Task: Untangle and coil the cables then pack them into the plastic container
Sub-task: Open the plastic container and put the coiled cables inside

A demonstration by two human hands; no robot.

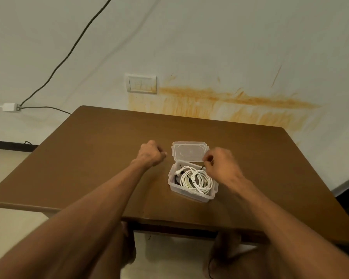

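Stained with a long orange smear, the pale wall behind your brown tabletop carries a switch plate and a dark wire running down to a small white box at the left.

On the tabletop, right of centre, sits the clear plastic container, its hinged lid thrown back toward the wall and lying flat. Inside it you already have a coiled white cable, bound near its middle by a dark tie, and a black cable peeks out along the left wall of the container beneath it.

Your left hand is over the bare tabletop just left of the lid, its grip closed into a fist; nothing shows in it. Your right hand hovers at the far right corner of the container, fingers curled, and appears to pinch a thin dark strand that runs down into the container, though motion blur makes that contact hard to confirm.

No loose cable lies outside the container, so untangling and coiling look done and packing looks nearly done. What seems left: tuck that last dark end down below the rim, then perhaps fold the lid over.
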